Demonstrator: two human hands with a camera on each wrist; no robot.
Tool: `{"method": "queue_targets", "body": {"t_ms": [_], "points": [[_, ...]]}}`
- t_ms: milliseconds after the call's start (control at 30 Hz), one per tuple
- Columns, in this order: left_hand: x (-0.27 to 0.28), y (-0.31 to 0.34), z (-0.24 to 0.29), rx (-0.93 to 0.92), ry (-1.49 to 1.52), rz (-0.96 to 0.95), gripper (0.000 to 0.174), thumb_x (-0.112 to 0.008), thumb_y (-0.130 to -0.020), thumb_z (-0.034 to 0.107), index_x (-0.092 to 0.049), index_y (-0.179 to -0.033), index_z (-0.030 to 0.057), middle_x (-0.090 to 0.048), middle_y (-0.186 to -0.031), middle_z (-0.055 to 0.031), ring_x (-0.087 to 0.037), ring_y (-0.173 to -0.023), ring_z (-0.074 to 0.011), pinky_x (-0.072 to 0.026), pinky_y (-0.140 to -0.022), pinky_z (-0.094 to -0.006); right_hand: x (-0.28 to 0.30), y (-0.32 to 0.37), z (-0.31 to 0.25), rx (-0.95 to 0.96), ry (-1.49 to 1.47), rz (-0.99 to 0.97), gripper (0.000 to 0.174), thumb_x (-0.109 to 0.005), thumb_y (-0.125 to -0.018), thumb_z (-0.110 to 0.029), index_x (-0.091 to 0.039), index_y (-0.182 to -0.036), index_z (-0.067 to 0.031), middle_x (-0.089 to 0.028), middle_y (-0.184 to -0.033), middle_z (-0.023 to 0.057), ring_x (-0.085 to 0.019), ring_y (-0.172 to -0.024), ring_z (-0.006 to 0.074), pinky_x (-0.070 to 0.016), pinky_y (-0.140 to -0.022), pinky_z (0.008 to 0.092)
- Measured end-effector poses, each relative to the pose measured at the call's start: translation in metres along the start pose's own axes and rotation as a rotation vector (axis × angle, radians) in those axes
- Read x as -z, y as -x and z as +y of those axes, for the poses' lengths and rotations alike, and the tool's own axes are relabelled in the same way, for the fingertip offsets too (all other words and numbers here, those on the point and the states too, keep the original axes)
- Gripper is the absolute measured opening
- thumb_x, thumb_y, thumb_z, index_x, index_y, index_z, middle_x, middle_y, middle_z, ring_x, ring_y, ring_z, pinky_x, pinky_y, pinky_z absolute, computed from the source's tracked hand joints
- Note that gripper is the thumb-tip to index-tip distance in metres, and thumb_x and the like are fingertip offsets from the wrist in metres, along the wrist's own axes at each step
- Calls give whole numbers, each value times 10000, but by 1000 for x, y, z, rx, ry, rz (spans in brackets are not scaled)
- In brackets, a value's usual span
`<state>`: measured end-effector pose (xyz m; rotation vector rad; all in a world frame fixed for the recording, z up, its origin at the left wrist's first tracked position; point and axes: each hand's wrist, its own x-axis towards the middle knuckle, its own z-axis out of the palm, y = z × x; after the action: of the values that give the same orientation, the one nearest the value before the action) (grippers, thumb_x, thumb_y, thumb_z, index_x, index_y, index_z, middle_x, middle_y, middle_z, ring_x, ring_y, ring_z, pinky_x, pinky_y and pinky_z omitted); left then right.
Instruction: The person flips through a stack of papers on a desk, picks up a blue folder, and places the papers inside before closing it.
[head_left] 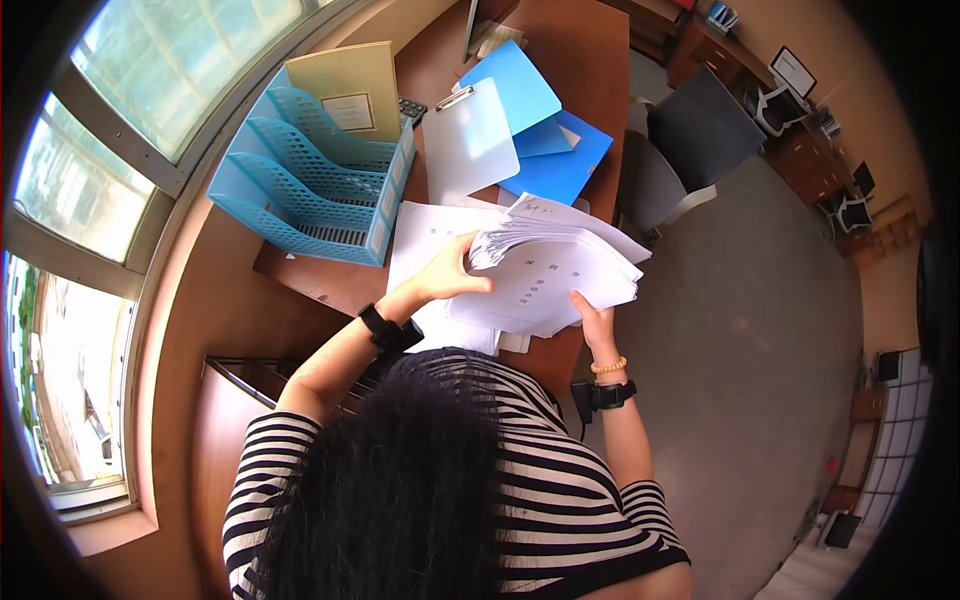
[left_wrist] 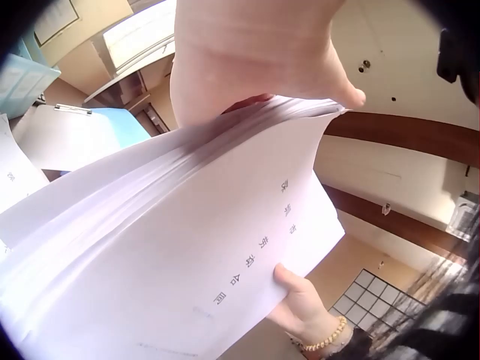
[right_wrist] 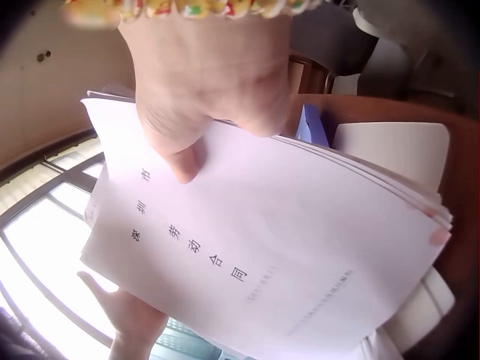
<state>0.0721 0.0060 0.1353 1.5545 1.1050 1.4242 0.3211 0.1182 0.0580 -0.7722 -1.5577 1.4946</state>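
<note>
A thick stack of printed papers [head_left: 550,275], its cover bearing lines of characters, is held up over the desk's front edge and bows between both hands. My left hand [head_left: 447,275] grips its left edge, thumb toward the cover and fingers partly hidden by the pages. At the opposite edge my right hand [head_left: 597,325] pinches the stack, its thumb [right_wrist: 187,165] lying on the cover and the other fingers hidden behind. Page edges fan apart slightly near the left hand. More white sheets [head_left: 420,230] lie on the desk underneath.
A blue perforated file rack [head_left: 385,225] stands at the desk's left by the window. Behind the papers lie a clear clipboard [head_left: 475,145] and blue folders [head_left: 575,170]. An office chair [head_left: 690,140] stands right of the wooden desk [head_left: 600,60].
</note>
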Motion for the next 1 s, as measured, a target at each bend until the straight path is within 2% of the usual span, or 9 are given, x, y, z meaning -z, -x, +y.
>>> {"method": "queue_targets", "body": {"t_ms": [33,100,133,233,300,433,667,767,1000], "points": [[-3,-1,5,0,3,-4,614,-661,-688,377,-457,-1097,-32,-527,-1035,-98,-466,-944,-146,-366,-825,-286,1,1,-1,-1,1,4,312,-612,-731,-43,-491,-1008,33,-529,-960,51,-493,-868,128,-396,-782,264],[-6,-3,10,258,-133,60,428,-680,-689,207,-523,-1021,-13,-561,-975,-78,-497,-886,-134,-392,-786,-276,0,1,-5,33,51,-26,453,-630,-713,-32,-425,-1113,25,-506,-1014,57,-477,-919,136,-382,-815,268],[-11,-2,6,211,-41,147,293,-660,-690,101,-563,-945,-6,-590,-900,-68,-523,-823,-132,-409,-757,-273,-2,1,-7,33,52,-26,453,-630,-713,-32,-425,-1113,25,-506,-1014,57,-477,-919,136,-382,-815,268],[-11,2,7,171,-94,112,281,-657,-695,107,-565,-932,-11,-598,-872,-83,-534,-809,-141,-415,-748,-277,-7,0,-18,186,-62,76,637,-651,-689,-27,-306,-1224,9,-475,-1067,64,-449,-976,141,-369,-843,275],[-12,4,10,150,-128,120,279,-657,-696,108,-564,-930,-11,-601,-862,-86,-540,-800,-145,-418,-742,-278,-3,0,-24,36,-166,-94,732,-648,-689,-34,-217,-1279,-8,-389,-1173,71,-385,-1070,161,-311,-914,293],[-13,7,10,121,-148,141,282,-662,-691,122,-565,-923,-4,-603,-853,-97,-551,-787,-152,-424,-725,-277,5,-5,-9,-26,-145,-135,731,-661,-677,-37,-238,-1273,-15,-394,-1172,64,-392,-1069,164,-317,-912,299],[-11,14,-1,25,-206,124,200,-646,-704,122,-528,-809,-1,-582,-729,-61,-496,-644,-96,-415,-609,-255,-5,-4,-11,57,-218,-16,528,-677,-680,-64,-405,-1128,2,-484,-1058,65,-461,-973,151,-366,-858,282],[-5,15,-6,183,-239,48,303,-658,-688,117,-538,-940,-1,-595,-823,-92,-547,-738,-156,-427,-696,-282,-10,-1,-18,86,-116,27,455,-676,-693,-88,-446,-1072,14,-508,-1012,60,-485,-919,140,-386,-824,272],[-5,13,13,34,-269,300,217,-627,-688,44,-573,-892,-7,-604,-761,-123,-562,-652,-198,-440,-614,-278,-29,3,-44,228,39,131,332,-681,-706,-141,-533,-940,41,-567,-895,46,-519,-820,114,-403,-750,241]]}}
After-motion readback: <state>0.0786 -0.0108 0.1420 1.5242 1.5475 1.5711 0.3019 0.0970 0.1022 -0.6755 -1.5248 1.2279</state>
